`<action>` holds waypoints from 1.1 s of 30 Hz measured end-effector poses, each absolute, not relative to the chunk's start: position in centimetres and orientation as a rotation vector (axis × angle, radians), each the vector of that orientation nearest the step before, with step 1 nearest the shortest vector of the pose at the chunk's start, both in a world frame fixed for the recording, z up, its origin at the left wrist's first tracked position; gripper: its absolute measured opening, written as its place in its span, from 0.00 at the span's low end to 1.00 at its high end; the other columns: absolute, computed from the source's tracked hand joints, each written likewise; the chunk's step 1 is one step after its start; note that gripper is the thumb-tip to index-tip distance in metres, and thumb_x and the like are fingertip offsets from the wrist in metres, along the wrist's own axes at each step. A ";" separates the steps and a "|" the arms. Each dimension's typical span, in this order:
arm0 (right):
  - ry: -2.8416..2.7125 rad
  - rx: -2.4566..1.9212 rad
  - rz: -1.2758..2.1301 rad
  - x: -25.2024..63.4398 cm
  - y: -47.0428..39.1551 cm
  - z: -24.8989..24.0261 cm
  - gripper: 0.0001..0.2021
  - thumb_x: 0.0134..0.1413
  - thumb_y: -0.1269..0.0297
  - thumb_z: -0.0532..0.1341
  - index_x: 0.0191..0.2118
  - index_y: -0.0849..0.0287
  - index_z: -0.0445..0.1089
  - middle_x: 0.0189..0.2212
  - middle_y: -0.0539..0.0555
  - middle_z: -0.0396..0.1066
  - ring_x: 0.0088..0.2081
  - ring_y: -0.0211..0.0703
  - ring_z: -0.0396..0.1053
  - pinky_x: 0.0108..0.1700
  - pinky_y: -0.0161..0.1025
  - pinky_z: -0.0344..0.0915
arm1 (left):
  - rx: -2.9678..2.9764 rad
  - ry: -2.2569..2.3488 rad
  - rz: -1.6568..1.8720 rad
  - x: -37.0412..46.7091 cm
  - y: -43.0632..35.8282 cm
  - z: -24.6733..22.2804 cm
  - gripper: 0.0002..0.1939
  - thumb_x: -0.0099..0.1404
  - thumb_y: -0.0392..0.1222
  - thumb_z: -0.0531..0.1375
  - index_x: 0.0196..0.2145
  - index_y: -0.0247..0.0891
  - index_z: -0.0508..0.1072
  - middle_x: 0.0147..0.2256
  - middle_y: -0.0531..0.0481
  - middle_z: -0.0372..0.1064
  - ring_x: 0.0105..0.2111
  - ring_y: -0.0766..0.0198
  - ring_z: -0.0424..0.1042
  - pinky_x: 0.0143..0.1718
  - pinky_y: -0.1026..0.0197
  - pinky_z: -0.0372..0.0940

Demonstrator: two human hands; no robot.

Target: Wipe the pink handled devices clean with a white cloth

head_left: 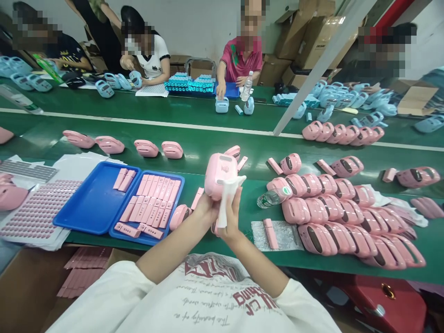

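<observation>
My left hand [207, 209] grips a rounded pink plastic casing [219, 173] from below, holding it up above the green work surface. A small dark print shows on the casing's face. In my right hand [231, 223] is a white cloth [226, 201], its upper end against the lower right of the casing and its tail hanging down. The right fingers are partly hidden behind the cloth. Below and beside my hands lie another pink casing [180, 216] and a pink bar-shaped part [197, 198].
Two blue trays [86, 199] stand left, with pink bars [149, 206] mostly in the right one. Rows of pink casings [322, 210], a plastic bottle [268, 199] and bubble wrap [256, 236] lie right. Across the green line [208, 129], co-workers [241, 60] handle blue casings.
</observation>
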State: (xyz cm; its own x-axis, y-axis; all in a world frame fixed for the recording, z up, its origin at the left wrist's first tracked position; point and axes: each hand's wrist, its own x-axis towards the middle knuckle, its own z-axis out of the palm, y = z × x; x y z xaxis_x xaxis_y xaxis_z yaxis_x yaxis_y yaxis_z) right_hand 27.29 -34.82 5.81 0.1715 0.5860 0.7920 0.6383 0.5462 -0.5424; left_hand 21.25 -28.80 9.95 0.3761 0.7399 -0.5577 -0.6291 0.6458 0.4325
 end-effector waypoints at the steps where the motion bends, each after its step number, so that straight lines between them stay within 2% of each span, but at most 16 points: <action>1: -1.327 -1.159 0.142 26.9 -34.9 5.4 0.28 0.64 0.55 0.45 0.67 0.60 0.46 0.65 0.62 0.44 0.66 0.47 0.48 0.62 0.45 0.58 | 0.195 0.838 0.908 21.0 -28.6 9.7 0.12 0.58 0.31 0.54 0.40 0.33 0.70 0.29 0.48 0.71 0.28 0.65 0.71 0.29 0.65 0.68; 3: -0.904 -1.233 0.569 26.8 -34.5 5.2 0.32 0.63 0.47 0.43 0.63 0.65 0.53 0.56 0.65 0.60 0.56 0.45 0.64 0.53 0.41 0.66 | 0.398 0.973 0.983 20.2 -28.2 9.1 0.12 0.55 0.33 0.56 0.39 0.34 0.70 0.31 0.49 0.70 0.28 0.66 0.70 0.27 0.67 0.65; 4: -0.690 -1.243 0.752 27.1 -34.1 5.4 0.34 0.61 0.43 0.43 0.61 0.66 0.57 0.52 0.65 0.65 0.51 0.44 0.68 0.49 0.40 0.68 | 0.568 1.053 1.007 19.7 -27.9 8.7 0.14 0.54 0.32 0.56 0.40 0.35 0.71 0.32 0.50 0.70 0.27 0.67 0.69 0.25 0.68 0.63; 6: -0.358 -1.274 0.994 28.2 -32.9 5.8 0.37 0.54 0.37 0.49 0.55 0.67 0.63 0.44 0.62 0.70 0.43 0.43 0.71 0.42 0.38 0.69 | 0.942 1.183 0.985 18.5 -27.4 7.8 0.18 0.52 0.30 0.53 0.41 0.36 0.70 0.30 0.52 0.68 0.26 0.68 0.67 0.24 0.68 0.60; 8: -0.239 -1.324 1.056 29.4 -31.7 5.8 0.37 0.48 0.37 0.54 0.50 0.68 0.67 0.39 0.59 0.72 0.38 0.41 0.70 0.38 0.35 0.68 | 1.234 1.270 0.914 17.4 -26.8 6.6 0.20 0.52 0.29 0.50 0.42 0.36 0.69 0.28 0.53 0.67 0.27 0.66 0.67 0.27 0.66 0.61; 10: -0.327 -1.348 1.046 30.0 -31.2 5.2 0.34 0.49 0.39 0.55 0.48 0.68 0.68 0.39 0.59 0.72 0.39 0.40 0.69 0.40 0.34 0.67 | 1.405 1.334 0.848 16.6 -26.1 5.5 0.18 0.55 0.30 0.48 0.42 0.36 0.68 0.28 0.52 0.68 0.31 0.63 0.68 0.32 0.64 0.62; 14: -0.669 -1.399 0.999 30.1 -32.0 3.5 0.30 0.50 0.43 0.56 0.47 0.66 0.70 0.45 0.60 0.70 0.48 0.43 0.67 0.50 0.38 0.64 | 1.609 1.488 0.670 15.5 -23.6 4.5 0.15 0.61 0.34 0.47 0.44 0.37 0.65 0.33 0.49 0.71 0.34 0.61 0.70 0.34 0.62 0.62; 17: -0.651 -1.509 1.126 30.6 -33.0 2.7 0.31 0.45 0.40 0.59 0.39 0.69 0.73 0.37 0.60 0.73 0.42 0.46 0.70 0.45 0.40 0.66 | 1.813 1.674 0.403 15.3 -20.5 4.7 0.17 0.63 0.35 0.48 0.49 0.38 0.63 0.40 0.46 0.71 0.40 0.57 0.71 0.38 0.60 0.62; 19: -0.500 -1.509 1.223 31.4 -33.4 2.4 0.33 0.40 0.39 0.61 0.36 0.70 0.73 0.34 0.60 0.73 0.38 0.46 0.71 0.42 0.39 0.67 | 1.834 1.765 0.263 15.7 -17.6 4.7 0.16 0.63 0.35 0.49 0.49 0.38 0.63 0.43 0.43 0.71 0.42 0.55 0.71 0.39 0.58 0.61; 23: -0.269 -1.489 1.181 33.4 -34.0 1.2 0.31 0.37 0.43 0.65 0.39 0.69 0.72 0.39 0.60 0.73 0.41 0.44 0.72 0.43 0.37 0.69 | 1.776 1.840 0.193 17.7 -11.2 3.5 0.12 0.66 0.36 0.50 0.46 0.34 0.63 0.44 0.38 0.69 0.43 0.53 0.71 0.41 0.57 0.62; 26: -0.203 -1.581 1.109 35.1 -34.9 -0.2 0.29 0.36 0.46 0.66 0.38 0.68 0.71 0.38 0.59 0.74 0.40 0.44 0.73 0.42 0.36 0.70 | 1.785 1.886 0.230 19.6 -7.5 2.3 0.13 0.67 0.35 0.51 0.49 0.30 0.61 0.48 0.33 0.65 0.49 0.52 0.67 0.45 0.56 0.61; 28: -0.159 -1.667 1.064 36.0 -35.6 -1.1 0.29 0.35 0.46 0.66 0.39 0.67 0.71 0.37 0.58 0.74 0.40 0.44 0.73 0.40 0.35 0.71 | 1.792 1.922 0.275 20.6 -5.9 1.5 0.14 0.69 0.34 0.47 0.50 0.26 0.60 0.51 0.30 0.61 0.53 0.52 0.62 0.48 0.56 0.60; 31: -0.204 -1.780 1.005 37.0 -36.4 -1.8 0.30 0.39 0.47 0.65 0.44 0.67 0.70 0.36 0.56 0.74 0.39 0.44 0.73 0.39 0.36 0.72 | 1.769 1.972 0.318 21.2 -4.6 0.5 0.17 0.71 0.33 0.39 0.51 0.24 0.60 0.52 0.29 0.58 0.55 0.51 0.59 0.50 0.55 0.59; 33: -0.262 -1.824 0.979 37.3 -36.7 -1.9 0.31 0.41 0.47 0.64 0.47 0.66 0.69 0.35 0.55 0.74 0.39 0.46 0.74 0.38 0.37 0.73 | 1.752 1.975 0.309 21.2 -4.2 0.0 0.17 0.71 0.34 0.41 0.51 0.24 0.61 0.52 0.29 0.58 0.54 0.51 0.60 0.50 0.55 0.59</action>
State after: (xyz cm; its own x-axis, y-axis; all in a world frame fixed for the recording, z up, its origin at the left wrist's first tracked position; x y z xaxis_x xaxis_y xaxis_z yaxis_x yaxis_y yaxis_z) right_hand 37.27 -36.67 -1.92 0.6478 0.5722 -0.5030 -0.2443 -0.4694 -0.8485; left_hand 21.16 -4.19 -0.01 -0.0660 0.9774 -0.2008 0.8694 0.1551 0.4692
